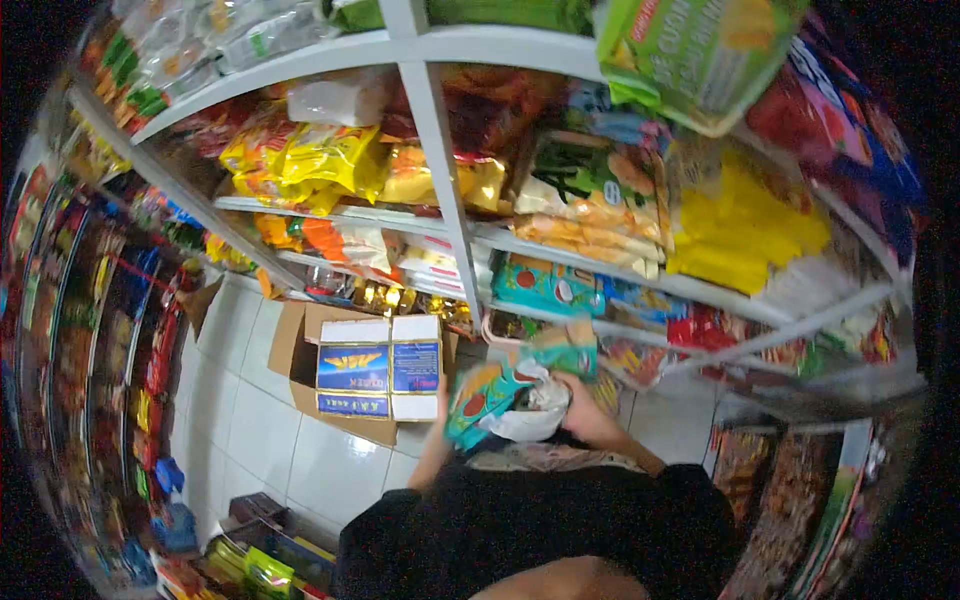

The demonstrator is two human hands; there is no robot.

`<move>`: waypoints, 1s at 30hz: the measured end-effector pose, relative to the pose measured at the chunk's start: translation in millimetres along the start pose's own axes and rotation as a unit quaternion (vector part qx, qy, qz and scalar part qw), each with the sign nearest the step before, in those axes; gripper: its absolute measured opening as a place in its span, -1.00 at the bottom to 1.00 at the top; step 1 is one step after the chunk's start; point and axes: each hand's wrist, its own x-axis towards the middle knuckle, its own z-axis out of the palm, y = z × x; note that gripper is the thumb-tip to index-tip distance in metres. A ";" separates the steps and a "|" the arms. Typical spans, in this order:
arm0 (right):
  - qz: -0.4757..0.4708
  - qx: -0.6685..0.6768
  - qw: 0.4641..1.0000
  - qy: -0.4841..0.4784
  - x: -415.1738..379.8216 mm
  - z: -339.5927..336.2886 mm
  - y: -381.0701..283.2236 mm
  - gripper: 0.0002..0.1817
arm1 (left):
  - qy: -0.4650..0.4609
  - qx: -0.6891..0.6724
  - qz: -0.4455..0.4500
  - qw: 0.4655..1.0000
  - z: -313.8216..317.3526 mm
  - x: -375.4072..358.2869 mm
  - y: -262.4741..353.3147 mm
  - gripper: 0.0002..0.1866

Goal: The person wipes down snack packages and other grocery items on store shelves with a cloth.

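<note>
Between both hands, teal snack packet point(478, 398), left hand point(441, 400) beside, right hand point(583, 410) opposite.

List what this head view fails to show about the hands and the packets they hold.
- Left hand: fingers hidden behind the teal packets.
- Right hand: its grip is masked by the white bag.
- Packet print: blurred, unreadable.
- Cardboard box: label lettering too small.

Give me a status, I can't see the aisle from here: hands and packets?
Left hand and right hand both on teal snack packets with white wrapper. Open cardboard box on floor alongside. Stocked shelves ahead.
</note>
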 end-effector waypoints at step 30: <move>-0.366 -0.379 0.739 0.419 29.7 130.9 -108.7 -0.80 | -0.136 0.115 0.208 0.962 85.0 -68.6 94.6 -0.47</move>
